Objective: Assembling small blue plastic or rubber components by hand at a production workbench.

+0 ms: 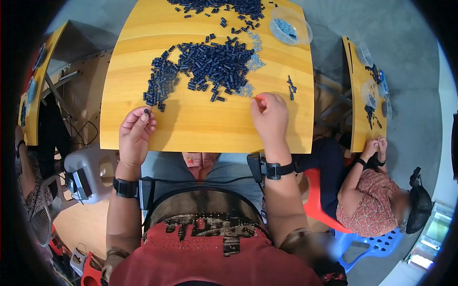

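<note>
My left hand (135, 135) is closed in a pinch at the table's near edge, holding a small black plastic part (147, 111) between thumb and fingers. Just beyond it lies the near end of a big pile of short dark cylindrical parts (214, 64). My right hand (272, 119) is closed, thumb against the fingers, beside the scattered small clear pieces (246, 90) at the pile's right side. Whatever its fingertips may hold is too small to make out. A few longer dark parts (291, 88) lie apart to the right of that hand.
The yellow wooden table (205, 128) carries another dark heap (229, 5) at its far edge. A clear plastic bowl (307, 34) with small clear pieces stands far right. A co-worker (367, 200) sits at a side table (360, 105) to the right; another table (36, 95) stands left.
</note>
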`<control>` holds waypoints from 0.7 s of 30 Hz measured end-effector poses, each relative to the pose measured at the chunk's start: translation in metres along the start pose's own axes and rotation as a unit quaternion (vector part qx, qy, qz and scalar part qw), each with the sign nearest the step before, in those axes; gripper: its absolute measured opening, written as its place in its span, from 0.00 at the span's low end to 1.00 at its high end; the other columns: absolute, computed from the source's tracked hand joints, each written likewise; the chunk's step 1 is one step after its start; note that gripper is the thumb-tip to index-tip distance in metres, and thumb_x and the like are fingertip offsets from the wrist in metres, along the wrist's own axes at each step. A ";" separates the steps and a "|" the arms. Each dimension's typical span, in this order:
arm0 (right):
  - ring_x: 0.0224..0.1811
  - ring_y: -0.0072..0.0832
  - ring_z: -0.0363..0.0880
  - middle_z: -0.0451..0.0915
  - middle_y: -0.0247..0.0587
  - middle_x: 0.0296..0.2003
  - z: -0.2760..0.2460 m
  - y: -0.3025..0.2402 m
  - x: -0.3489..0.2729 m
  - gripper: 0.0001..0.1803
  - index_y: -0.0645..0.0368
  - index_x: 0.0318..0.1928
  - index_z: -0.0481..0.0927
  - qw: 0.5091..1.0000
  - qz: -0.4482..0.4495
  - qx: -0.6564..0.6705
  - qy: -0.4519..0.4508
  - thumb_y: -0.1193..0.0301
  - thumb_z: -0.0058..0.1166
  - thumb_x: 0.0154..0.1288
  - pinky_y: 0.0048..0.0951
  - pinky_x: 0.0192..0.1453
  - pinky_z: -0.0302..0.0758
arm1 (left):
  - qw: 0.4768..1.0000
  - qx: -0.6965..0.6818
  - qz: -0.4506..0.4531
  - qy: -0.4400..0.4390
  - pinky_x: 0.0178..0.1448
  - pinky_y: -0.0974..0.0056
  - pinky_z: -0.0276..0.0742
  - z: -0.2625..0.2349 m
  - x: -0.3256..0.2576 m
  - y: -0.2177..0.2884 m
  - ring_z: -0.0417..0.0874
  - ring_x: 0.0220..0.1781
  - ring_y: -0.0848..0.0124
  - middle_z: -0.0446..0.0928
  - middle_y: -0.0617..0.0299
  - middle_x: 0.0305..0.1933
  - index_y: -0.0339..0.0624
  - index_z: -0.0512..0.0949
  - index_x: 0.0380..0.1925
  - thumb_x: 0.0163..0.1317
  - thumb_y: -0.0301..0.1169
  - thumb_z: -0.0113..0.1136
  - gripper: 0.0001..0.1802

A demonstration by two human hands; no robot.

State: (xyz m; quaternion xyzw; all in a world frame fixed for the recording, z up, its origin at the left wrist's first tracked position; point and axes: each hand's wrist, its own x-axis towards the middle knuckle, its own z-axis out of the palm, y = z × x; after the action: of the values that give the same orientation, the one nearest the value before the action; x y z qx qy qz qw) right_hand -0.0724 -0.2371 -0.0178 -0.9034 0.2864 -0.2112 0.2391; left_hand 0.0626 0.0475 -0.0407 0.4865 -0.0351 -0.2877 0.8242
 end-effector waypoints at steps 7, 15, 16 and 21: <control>0.36 0.42 0.74 0.75 0.44 0.29 0.003 -0.005 0.000 0.04 0.60 0.28 0.77 0.997 -0.031 -0.061 0.021 0.73 0.57 0.51 0.39 0.38 0.74 | 1.000 0.002 -0.010 -0.005 0.43 0.74 0.69 0.001 0.000 0.001 0.73 0.38 0.77 0.75 0.65 0.38 0.38 0.75 0.45 0.65 0.28 0.53 0.11; 0.35 0.42 0.74 0.75 0.43 0.28 0.009 -0.003 -0.001 0.02 0.59 0.27 0.77 0.997 -0.033 -0.051 0.049 0.76 0.56 0.51 0.39 0.36 0.74 | 1.000 -0.001 -0.006 -0.008 0.42 0.73 0.70 -0.001 0.002 0.001 0.74 0.37 0.76 0.76 0.64 0.39 0.38 0.76 0.45 0.64 0.27 0.53 0.10; 0.35 0.42 0.74 0.75 0.43 0.27 0.008 -0.003 0.000 0.02 0.59 0.27 0.76 0.996 -0.042 -0.055 0.050 0.77 0.56 0.50 0.39 0.36 0.74 | 1.000 -0.007 -0.004 -0.010 0.43 0.72 0.70 -0.002 0.002 0.001 0.75 0.37 0.75 0.77 0.63 0.38 0.37 0.76 0.44 0.64 0.27 0.54 0.10; 0.31 0.42 0.74 0.74 0.43 0.25 0.009 -0.003 -0.003 0.04 0.60 0.28 0.77 0.997 -0.059 -0.018 0.049 0.79 0.56 0.48 0.38 0.35 0.74 | 1.000 0.007 0.000 0.013 0.42 0.72 0.71 -0.001 -0.004 0.001 0.77 0.36 0.76 0.78 0.64 0.37 0.38 0.77 0.44 0.63 0.27 0.56 0.10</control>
State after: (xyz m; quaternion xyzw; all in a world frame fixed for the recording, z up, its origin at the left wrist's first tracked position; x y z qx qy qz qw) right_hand -0.0687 -0.2301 -0.0240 -0.9117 0.2474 -0.2634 0.1958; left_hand 0.0599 0.0507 -0.0398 0.4956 -0.0266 -0.2813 0.8213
